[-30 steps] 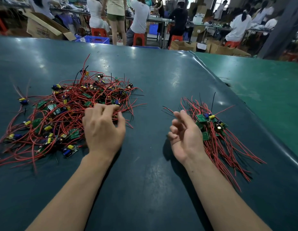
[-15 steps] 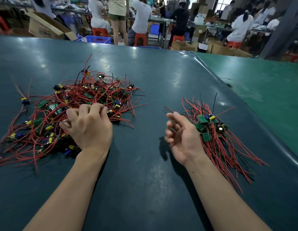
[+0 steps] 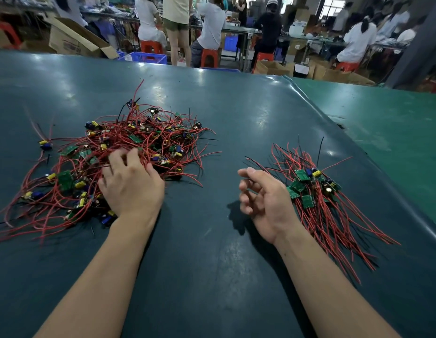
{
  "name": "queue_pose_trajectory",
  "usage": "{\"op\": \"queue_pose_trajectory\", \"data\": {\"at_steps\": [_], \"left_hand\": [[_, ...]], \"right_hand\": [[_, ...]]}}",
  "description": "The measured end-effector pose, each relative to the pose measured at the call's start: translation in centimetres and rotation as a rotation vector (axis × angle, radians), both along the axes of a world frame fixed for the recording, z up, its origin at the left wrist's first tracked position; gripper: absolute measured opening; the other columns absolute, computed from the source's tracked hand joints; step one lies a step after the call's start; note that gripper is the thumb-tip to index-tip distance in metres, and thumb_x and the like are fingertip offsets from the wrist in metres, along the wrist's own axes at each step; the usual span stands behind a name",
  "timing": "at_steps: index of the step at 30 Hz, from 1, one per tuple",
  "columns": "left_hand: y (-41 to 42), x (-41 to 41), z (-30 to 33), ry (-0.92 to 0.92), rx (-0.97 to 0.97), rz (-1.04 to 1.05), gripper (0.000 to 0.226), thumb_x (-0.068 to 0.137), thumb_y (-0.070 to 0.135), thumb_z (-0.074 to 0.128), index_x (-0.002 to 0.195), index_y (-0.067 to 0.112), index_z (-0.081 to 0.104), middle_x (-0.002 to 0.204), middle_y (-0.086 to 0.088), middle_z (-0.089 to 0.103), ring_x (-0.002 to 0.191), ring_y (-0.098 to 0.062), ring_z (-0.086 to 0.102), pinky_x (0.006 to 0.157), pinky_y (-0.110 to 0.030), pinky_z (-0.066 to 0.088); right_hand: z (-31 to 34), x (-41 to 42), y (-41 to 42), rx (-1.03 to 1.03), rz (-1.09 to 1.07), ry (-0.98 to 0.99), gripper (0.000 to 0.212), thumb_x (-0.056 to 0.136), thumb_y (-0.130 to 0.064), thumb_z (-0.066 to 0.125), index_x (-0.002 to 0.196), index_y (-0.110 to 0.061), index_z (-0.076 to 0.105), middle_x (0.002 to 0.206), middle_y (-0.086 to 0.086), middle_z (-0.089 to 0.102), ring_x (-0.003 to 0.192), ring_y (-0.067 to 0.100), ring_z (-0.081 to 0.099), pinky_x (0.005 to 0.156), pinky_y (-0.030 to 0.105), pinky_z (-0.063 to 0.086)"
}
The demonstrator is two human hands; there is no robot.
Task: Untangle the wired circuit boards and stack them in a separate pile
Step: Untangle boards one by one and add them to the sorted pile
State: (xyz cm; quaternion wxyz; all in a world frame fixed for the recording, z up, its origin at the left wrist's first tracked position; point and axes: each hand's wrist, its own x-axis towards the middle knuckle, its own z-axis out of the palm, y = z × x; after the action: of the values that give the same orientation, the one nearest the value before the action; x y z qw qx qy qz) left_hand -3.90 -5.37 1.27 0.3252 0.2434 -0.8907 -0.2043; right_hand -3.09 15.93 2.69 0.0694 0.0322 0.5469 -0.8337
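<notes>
A tangled heap of wired circuit boards (image 3: 151, 140), small green boards with red and black leads, covers the left of the dark table (image 3: 212, 252). My left hand (image 3: 132, 189) lies palm down on the heap's near edge. Its fingers are curled in among the red wires, and some strands cross over the fingertips. A sorted pile of boards (image 3: 307, 189) lies to the right, with its leads fanned toward me. My right hand (image 3: 263, 198) hovers just left of that pile. The palm is turned inward and the fingers are loosely curled, holding nothing.
A lighter green table (image 3: 395, 123) adjoins on the right past a raised seam. Beyond the far edge are seated and standing people, red stools, cardboard boxes (image 3: 70, 42) and a blue crate (image 3: 146, 57).
My left hand has slid from the right edge of the heap toward its middle and dug its fingers in among the wires. My right hand has stayed almost still beside the sorted pile.
</notes>
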Motion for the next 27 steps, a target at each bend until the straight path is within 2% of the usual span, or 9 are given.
{"op": "queue_pose_trajectory", "data": {"at_steps": [3, 6, 10, 14, 17, 19, 21, 24, 27], "left_hand": [[-0.1, -0.1, -0.2, -0.002, -0.017, -0.014, 0.032, 0.094, 0.026, 0.058, 0.122, 0.012, 0.064, 0.121, -0.017, 0.061, 0.110, -0.040, 0.051, 0.094, -0.048, 0.038], [-0.1, 0.1, 0.0, 0.174, -0.025, -0.065, 0.022, 0.094, 0.026, 0.062, 0.105, 0.011, 0.072, 0.104, -0.016, 0.069, 0.096, -0.040, 0.056, 0.084, -0.044, 0.041], [0.9, 0.7, 0.5, 0.452, -0.053, -0.195, 0.024, 0.095, 0.028, 0.064, 0.105, 0.007, 0.069, 0.091, -0.009, 0.072, 0.081, -0.031, 0.063, 0.072, -0.035, 0.042], [2.7, 1.5, 0.8, 0.746, -0.211, -0.574, 0.013, 0.094, 0.016, 0.068, 0.096, 0.003, 0.070, 0.089, -0.006, 0.070, 0.076, -0.024, 0.062, 0.074, -0.032, 0.048], [5.9, 2.6, 0.5, 0.732, -0.240, -1.053, 0.007, 0.090, 0.008, 0.069, 0.093, 0.002, 0.071, 0.094, -0.007, 0.068, 0.083, -0.026, 0.063, 0.079, -0.035, 0.052], [7.7, 2.9, 0.1, 0.670, -0.248, -1.238, 0.010, 0.087, 0.007, 0.070, 0.092, -0.001, 0.073, 0.093, -0.010, 0.070, 0.080, -0.028, 0.063, 0.077, -0.037, 0.053], [8.3, 2.8, 0.1, 0.643, -0.249, -1.250, 0.018, 0.088, 0.012, 0.069, 0.095, -0.004, 0.073, 0.097, -0.013, 0.071, 0.082, -0.030, 0.063, 0.079, -0.038, 0.053], [7.8, 3.1, 0.3, 0.662, -0.140, -1.182, 0.027, 0.091, 0.022, 0.067, 0.100, -0.003, 0.073, 0.105, -0.015, 0.068, 0.092, -0.028, 0.064, 0.088, -0.031, 0.051], [7.5, 3.5, -0.5, 0.504, -0.004, -1.141, 0.043, 0.097, 0.029, 0.056, 0.062, 0.005, 0.066, 0.063, -0.005, 0.062, 0.056, -0.020, 0.057, 0.056, -0.027, 0.047]], "right_hand": [[0.0, 0.0, 0.1, 0.006, 0.009, 0.002, 0.015, 0.094, -0.020, 0.056, 0.087, -0.012, 0.066, 0.063, -0.002, 0.056, 0.046, 0.010, 0.044, 0.038, 0.019, 0.029], [0.0, 0.0, 0.1, 0.009, 0.011, 0.004, 0.014, 0.094, -0.020, 0.056, 0.088, -0.012, 0.067, 0.062, -0.002, 0.057, 0.045, 0.010, 0.045, 0.038, 0.019, 0.029], [0.0, -0.1, 0.2, 0.020, -0.001, 0.000, 0.014, 0.093, -0.021, 0.058, 0.088, -0.013, 0.067, 0.062, -0.002, 0.057, 0.045, 0.010, 0.045, 0.038, 0.019, 0.030], [-0.1, 0.2, -0.4, 0.138, 0.041, 0.065, 0.010, 0.092, -0.011, 0.061, 0.101, -0.016, 0.065, 0.072, 0.004, 0.060, 0.045, 0.011, 0.049, 0.038, 0.018, 0.033], [-0.5, 0.7, -1.2, 0.337, 0.140, 0.256, 0.050, 0.092, 0.009, 0.056, 0.134, -0.019, 0.051, 0.094, 0.009, 0.059, 0.064, 0.015, 0.059, 0.050, 0.024, 0.047], [-0.6, 0.9, -1.2, 0.327, 0.181, 0.328, 0.048, 0.092, 0.016, 0.047, 0.131, -0.011, 0.054, 0.095, 0.008, 0.062, 0.078, 0.011, 0.062, 0.068, 0.017, 0.051], [-0.4, 1.1, -1.1, 0.330, 0.133, 0.370, 0.035, 0.091, 0.018, 0.046, 0.115, -0.003, 0.062, 0.087, -0.001, 0.068, 0.074, 0.002, 0.064, 0.071, 0.011, 0.050], [-0.2, 0.8, -1.1, 0.317, -0.064, 0.365, 0.018, 0.095, 0.004, 0.055, 0.095, -0.008, 0.068, 0.073, -0.007, 0.070, 0.060, 0.006, 0.062, 0.056, 0.017, 0.052], [0.1, -0.1, -0.9, -0.022, -0.169, 0.187, 0.020, 0.099, -0.006, 0.051, 0.089, -0.011, 0.067, 0.069, 0.001, 0.069, 0.059, 0.013, 0.066, 0.049, 0.021, 0.051]]}}
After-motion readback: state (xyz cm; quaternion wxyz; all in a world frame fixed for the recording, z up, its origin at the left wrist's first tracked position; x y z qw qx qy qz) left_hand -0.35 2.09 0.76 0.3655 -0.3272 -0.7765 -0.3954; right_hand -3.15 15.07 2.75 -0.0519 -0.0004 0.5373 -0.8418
